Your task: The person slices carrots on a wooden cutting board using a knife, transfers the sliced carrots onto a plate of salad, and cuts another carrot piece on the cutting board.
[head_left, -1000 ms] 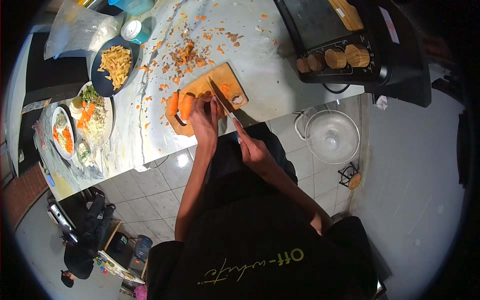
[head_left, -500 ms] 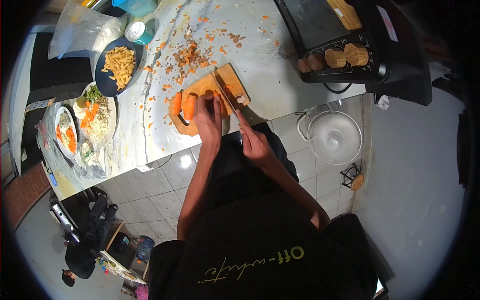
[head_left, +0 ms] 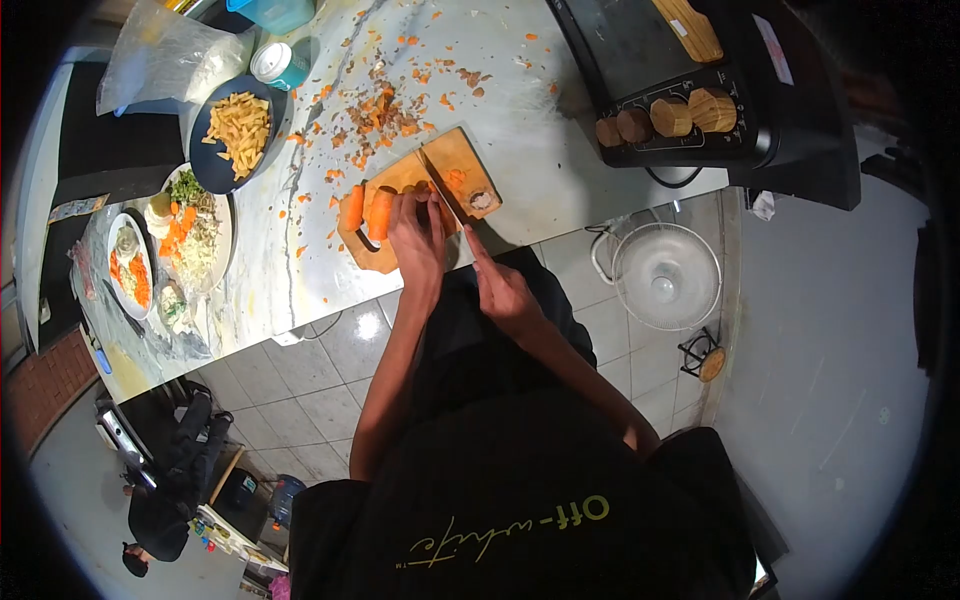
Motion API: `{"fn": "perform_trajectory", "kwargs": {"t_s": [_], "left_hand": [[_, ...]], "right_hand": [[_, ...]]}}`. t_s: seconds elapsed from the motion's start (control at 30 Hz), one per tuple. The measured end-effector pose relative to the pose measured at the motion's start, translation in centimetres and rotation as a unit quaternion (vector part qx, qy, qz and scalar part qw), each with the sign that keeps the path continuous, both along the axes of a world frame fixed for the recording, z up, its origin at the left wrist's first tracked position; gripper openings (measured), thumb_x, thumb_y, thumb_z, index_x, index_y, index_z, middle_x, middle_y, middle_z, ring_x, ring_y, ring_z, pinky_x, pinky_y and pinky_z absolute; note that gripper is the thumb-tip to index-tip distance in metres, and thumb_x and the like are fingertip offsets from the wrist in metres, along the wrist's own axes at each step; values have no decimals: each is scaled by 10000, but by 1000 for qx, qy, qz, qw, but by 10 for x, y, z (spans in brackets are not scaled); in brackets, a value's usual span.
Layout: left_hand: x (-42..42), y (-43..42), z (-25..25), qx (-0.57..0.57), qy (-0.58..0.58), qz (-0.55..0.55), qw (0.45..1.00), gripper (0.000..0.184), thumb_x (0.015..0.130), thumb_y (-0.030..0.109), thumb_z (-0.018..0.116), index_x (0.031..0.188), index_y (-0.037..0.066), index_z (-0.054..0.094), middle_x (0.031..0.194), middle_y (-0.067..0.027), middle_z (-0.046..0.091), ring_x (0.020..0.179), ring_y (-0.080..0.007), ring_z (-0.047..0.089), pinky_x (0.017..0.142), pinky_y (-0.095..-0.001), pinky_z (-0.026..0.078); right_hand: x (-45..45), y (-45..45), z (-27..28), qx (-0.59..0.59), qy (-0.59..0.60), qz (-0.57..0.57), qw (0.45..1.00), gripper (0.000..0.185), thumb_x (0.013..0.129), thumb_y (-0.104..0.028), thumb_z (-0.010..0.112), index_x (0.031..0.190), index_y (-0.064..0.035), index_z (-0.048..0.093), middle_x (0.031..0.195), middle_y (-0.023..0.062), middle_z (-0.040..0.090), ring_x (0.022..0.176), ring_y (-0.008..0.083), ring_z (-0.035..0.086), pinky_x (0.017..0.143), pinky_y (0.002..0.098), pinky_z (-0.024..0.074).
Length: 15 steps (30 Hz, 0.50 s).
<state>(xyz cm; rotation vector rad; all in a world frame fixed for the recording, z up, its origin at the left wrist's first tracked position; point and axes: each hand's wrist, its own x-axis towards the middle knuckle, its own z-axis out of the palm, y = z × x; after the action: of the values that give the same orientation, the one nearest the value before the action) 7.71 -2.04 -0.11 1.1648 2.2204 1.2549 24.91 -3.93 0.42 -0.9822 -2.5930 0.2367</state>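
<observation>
A wooden cutting board (head_left: 377, 257) lies near the counter's front edge. My left hand (head_left: 417, 235) is closed over a carrot on the board; its fingers hide most of that carrot. In my right hand (head_left: 508, 297) is a knife (head_left: 441, 188), its blade across the board just right of my left fingertips. Two more carrot pieces lie left of my left hand, an orange carrot (head_left: 380, 214) and a carrot (head_left: 351, 208) at the board's edge. Right of the blade sit cut carrot bits (head_left: 456, 178) and a small pale round piece (head_left: 481, 200).
Peelings (head_left: 380, 112) are scattered behind the board. At left stand a dark plate of cut yellow pieces (head_left: 240, 135), a plate of chopped vegetables (head_left: 222, 262) and a smaller white plate (head_left: 130, 305). An oven (head_left: 690, 110) is at right. Another person (head_left: 160, 520) is at lower left.
The knife and my right hand have shifted slightly left, toward my left fingers. More orange carrot bits show right of the blade. My left hand stays nearly in place.
</observation>
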Motion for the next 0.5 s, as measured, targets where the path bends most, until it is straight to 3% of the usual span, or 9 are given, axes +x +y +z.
{"fn": "perform_trajectory", "kwargs": {"t_s": [0.1,0.2,0.27,0.3,0.37,0.4,0.47,0.5], "left_hand": [[4,-2,1,-7,6,6,1000,238,1028,179,658,988,-55,684,914,-205,666,812,-355,666,742,-431,520],[4,-3,3,-1,3,17,1000,246,1027,179,659,1001,-63,692,936,-214,680,838,-360,674,764,-431,527],[5,-3,4,5,-9,22,1000,250,1027,180,659,1015,-67,699,948,-219,687,849,-363,678,776,-431,531],[5,-4,3,2,-16,23,1000,254,1029,182,655,1037,-67,705,953,-221,692,857,-365,680,781,-430,531],[3,-3,3,1,-22,23,999,260,1032,184,652,1058,-68,710,959,-223,696,864,-367,682,786,-429,532],[3,-3,1,3,-12,23,1000,265,1034,186,647,1066,-69,712,957,-224,696,862,-367,682,785,-429,531],[4,-4,-2,4,-5,23,1000,270,1037,188,643,1074,-70,715,955,-225,695,860,-366,682,784,-428,531],[5,-3,1,-2,-12,19,1000,267,1039,186,639,1069,-69,711,954,-221,690,855,-364,680,780,-430,529]], "right_hand": [[8,0,2,-55,31,-11,998,375,974,-33,605,1333,64,648,1490,65,625,646,101,571,680,213,506],[9,-5,2,-23,-50,-14,998,402,964,-16,616,1358,62,629,1499,46,618,630,109,563,673,214,500],[4,2,-3,-35,87,-7,996,510,982,32,591,1465,137,463,1490,169,592,742,201,683,708,302,559],[3,3,1,-35,87,-5,996,510,982,32,591,1465,137,463,1490,169,592,742,201,683,708,302,559],[2,4,10,-226,110,-15,968,506,991,10,604,1455,154,461,1491,146,601,724,170,679,716,291,545],[3,3,8,-224,110,-16,968,506,991,10,604,1455,154,461,1491,146,601,724,170,679,716,291,545],[5,0,4,-51,52,1,997,442,977,-29,627,1392,103,560,1514,78,596,700,132,651,677,247,517],[4,1,6,-51,51,2,997,442,977,-29,627,1392,103,560,1514,78,596,700,132,651,677,247,517]]}}
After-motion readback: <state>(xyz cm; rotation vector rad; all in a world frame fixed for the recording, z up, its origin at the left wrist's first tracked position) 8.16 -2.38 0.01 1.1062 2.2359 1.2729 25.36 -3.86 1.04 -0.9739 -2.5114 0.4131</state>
